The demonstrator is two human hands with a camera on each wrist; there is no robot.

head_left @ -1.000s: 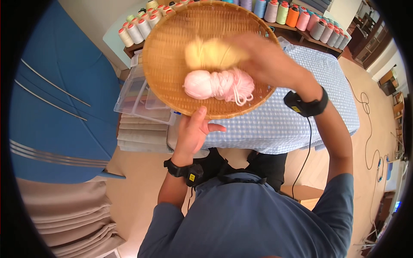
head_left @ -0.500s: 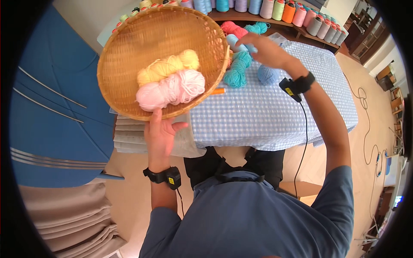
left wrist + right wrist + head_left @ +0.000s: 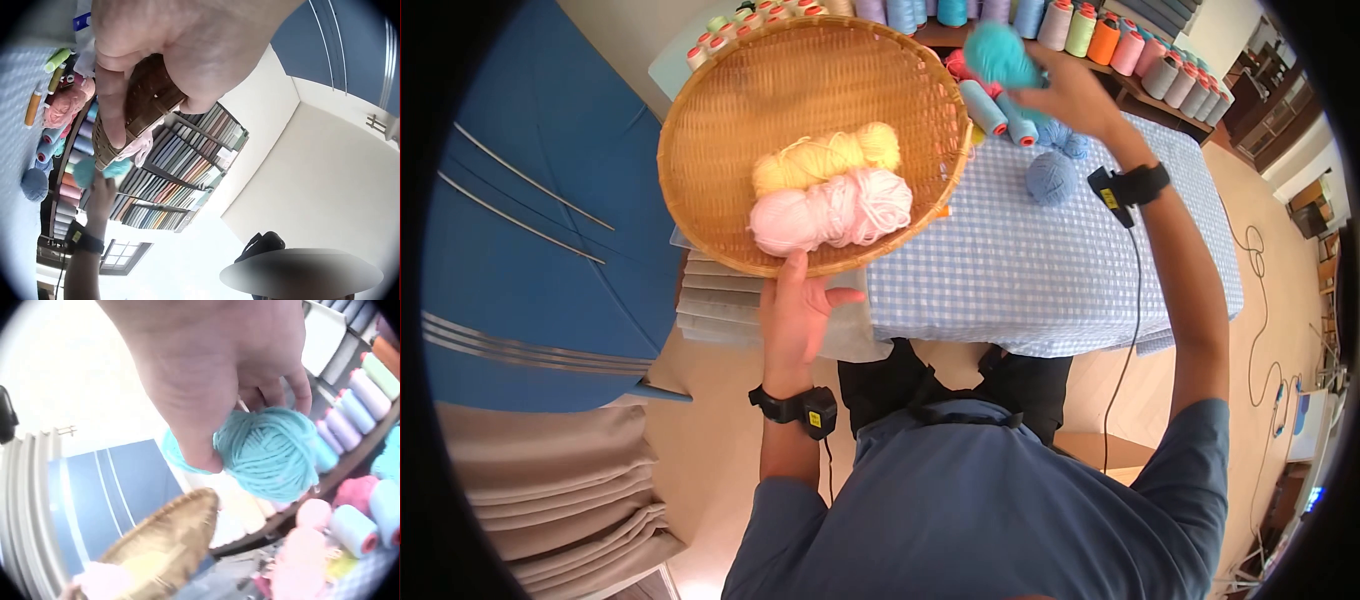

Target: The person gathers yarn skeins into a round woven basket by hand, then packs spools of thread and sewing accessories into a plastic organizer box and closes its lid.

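My left hand grips the near rim of a round woven bamboo basket, which is tilted toward me above the table's left side. Inside it lie a yellow yarn skein and, nearer me, a pale pink yarn skein. Fingers of that hand reach over the basket's edge in the left wrist view. Right of the basket, my right hand holds a turquoise yarn skein in the air, thumb on one side and fingers on the other.
A blue gingham cloth covers the table. On it lie a blue yarn ball, light blue thread cones and a salmon-pink skein. Many thread cones line the shelf behind. A large blue panel stands at left.
My right hand has left the yellow skein in the basket, reached over the table's yarn and lifted a turquoise skein. The basket swung left, then slightly back right.
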